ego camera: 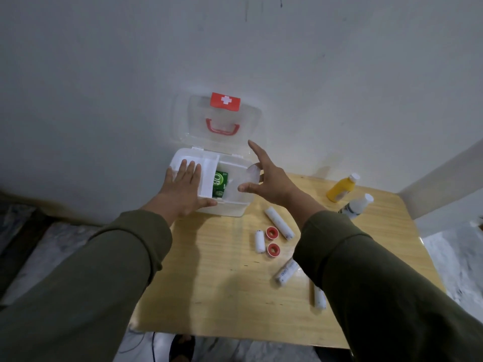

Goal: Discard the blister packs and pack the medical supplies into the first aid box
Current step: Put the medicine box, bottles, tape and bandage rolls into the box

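The white first aid box point(230, 207) stands open at the table's far left corner, its clear lid point(248, 121) with red cross and red handle leaning on the wall. A white inner tray point(209, 168) lies across the box's left part and a green packet point(220, 184) shows beneath it. My left hand point(185, 186) lies flat on the tray, thumb on the box's front rim. My right hand point(264, 176) hovers over the box's right side, fingers spread, holding nothing. On the table lie white bandage rolls point(279, 222) point(259, 241) point(286, 273) point(319, 299) and two red tape spools point(272, 232) point(273, 250).
A yellow bottle point(341, 189) and a white bottle point(358, 205) lie at the far right of the wooden table point(222, 270). The wall rises right behind the box. A low ledge runs along the right, and the floor shows below the table's front edge.
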Demonstrator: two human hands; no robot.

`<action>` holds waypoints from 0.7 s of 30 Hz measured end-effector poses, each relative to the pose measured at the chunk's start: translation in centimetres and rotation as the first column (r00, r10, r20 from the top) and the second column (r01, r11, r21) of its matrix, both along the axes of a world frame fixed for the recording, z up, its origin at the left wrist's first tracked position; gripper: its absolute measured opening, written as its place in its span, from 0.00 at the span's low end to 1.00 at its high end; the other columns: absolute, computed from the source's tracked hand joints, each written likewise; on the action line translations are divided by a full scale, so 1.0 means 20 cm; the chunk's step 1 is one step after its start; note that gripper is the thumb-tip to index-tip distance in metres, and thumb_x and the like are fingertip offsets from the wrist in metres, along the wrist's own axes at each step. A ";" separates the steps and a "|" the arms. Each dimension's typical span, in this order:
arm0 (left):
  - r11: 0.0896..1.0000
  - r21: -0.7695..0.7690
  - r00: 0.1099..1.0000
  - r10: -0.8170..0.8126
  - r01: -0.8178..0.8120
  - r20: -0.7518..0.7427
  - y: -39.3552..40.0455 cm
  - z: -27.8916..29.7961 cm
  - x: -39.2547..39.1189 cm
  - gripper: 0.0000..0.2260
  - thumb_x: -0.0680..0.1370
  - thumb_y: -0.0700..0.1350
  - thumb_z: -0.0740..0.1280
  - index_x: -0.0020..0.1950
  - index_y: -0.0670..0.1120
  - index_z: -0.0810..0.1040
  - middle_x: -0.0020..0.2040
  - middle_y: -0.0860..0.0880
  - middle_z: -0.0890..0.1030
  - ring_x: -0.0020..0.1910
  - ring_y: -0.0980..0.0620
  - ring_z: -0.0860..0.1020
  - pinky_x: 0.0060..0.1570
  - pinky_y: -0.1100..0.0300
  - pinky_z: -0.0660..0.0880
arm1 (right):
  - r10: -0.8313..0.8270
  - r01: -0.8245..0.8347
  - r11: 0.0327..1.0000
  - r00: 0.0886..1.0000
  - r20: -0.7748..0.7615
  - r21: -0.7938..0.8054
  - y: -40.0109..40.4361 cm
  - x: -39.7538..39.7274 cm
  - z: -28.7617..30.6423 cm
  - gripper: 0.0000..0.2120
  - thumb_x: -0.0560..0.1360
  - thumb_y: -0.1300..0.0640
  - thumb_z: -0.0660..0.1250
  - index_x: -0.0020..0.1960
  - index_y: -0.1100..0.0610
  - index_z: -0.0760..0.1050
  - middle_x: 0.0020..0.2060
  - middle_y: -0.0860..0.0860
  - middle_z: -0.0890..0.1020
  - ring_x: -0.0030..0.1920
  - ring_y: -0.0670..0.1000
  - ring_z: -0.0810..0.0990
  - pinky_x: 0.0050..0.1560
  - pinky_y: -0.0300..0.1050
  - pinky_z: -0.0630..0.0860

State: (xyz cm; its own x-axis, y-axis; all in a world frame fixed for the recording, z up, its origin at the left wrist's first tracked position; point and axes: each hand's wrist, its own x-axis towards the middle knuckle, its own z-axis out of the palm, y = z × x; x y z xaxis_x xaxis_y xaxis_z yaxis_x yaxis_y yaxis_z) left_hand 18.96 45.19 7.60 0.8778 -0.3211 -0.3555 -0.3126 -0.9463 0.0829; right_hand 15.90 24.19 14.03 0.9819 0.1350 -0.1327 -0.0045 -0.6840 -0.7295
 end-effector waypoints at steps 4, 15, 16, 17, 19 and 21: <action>1.000 -0.006 1.000 0.006 -0.005 0.007 0.00 -0.02 0.00 0.46 0.74 0.70 0.51 0.76 0.41 0.34 0.78 0.43 0.36 0.76 0.45 0.34 0.73 0.41 0.37 | 0.044 -0.046 0.999 0.996 -0.073 -0.030 0.04 0.05 -0.04 0.47 0.69 0.57 0.74 0.75 0.41 0.45 0.72 0.53 0.65 0.67 0.56 0.70 0.67 0.54 0.71; 1.000 -0.019 1.000 0.003 -0.003 0.017 0.02 -0.02 0.01 0.46 0.74 0.70 0.50 0.76 0.41 0.34 0.78 0.43 0.36 0.76 0.45 0.34 0.73 0.41 0.36 | 0.081 -0.075 0.996 0.987 -0.135 0.049 0.17 0.15 -0.16 0.44 0.70 0.58 0.73 0.75 0.41 0.49 0.76 0.49 0.57 0.70 0.56 0.64 0.68 0.60 0.68; 1.000 -0.018 1.000 0.003 -0.003 0.020 0.03 -0.02 0.01 0.46 0.74 0.70 0.51 0.76 0.41 0.34 0.78 0.43 0.36 0.76 0.44 0.34 0.73 0.41 0.36 | 0.082 -0.075 0.996 0.987 -0.137 0.056 0.17 0.15 -0.17 0.44 0.70 0.58 0.73 0.75 0.41 0.50 0.76 0.49 0.57 0.71 0.56 0.64 0.68 0.61 0.68; 1.000 -0.015 1.000 0.003 -0.003 0.022 0.03 -0.02 0.01 0.46 0.74 0.70 0.51 0.76 0.41 0.34 0.78 0.43 0.36 0.76 0.44 0.34 0.73 0.41 0.36 | 0.082 -0.074 0.996 0.986 -0.143 0.057 0.18 0.15 -0.17 0.43 0.70 0.58 0.73 0.74 0.42 0.50 0.76 0.50 0.57 0.71 0.57 0.64 0.69 0.61 0.67; 1.000 -0.011 1.000 0.003 -0.003 0.021 0.03 -0.02 0.01 0.46 0.74 0.70 0.51 0.76 0.41 0.34 0.78 0.42 0.36 0.76 0.44 0.34 0.73 0.41 0.36 | 0.074 -0.067 0.997 0.985 -0.155 0.050 0.17 0.15 -0.18 0.42 0.71 0.58 0.72 0.74 0.42 0.51 0.75 0.50 0.57 0.70 0.57 0.64 0.69 0.61 0.67; 1.000 -0.015 1.000 0.002 -0.002 0.019 0.04 -0.02 0.01 0.46 0.74 0.70 0.51 0.76 0.41 0.34 0.78 0.42 0.36 0.76 0.44 0.34 0.74 0.41 0.36 | 0.057 -0.047 0.997 0.984 -0.167 0.062 0.15 0.16 -0.17 0.41 0.71 0.57 0.72 0.74 0.41 0.51 0.74 0.51 0.60 0.68 0.57 0.67 0.66 0.60 0.71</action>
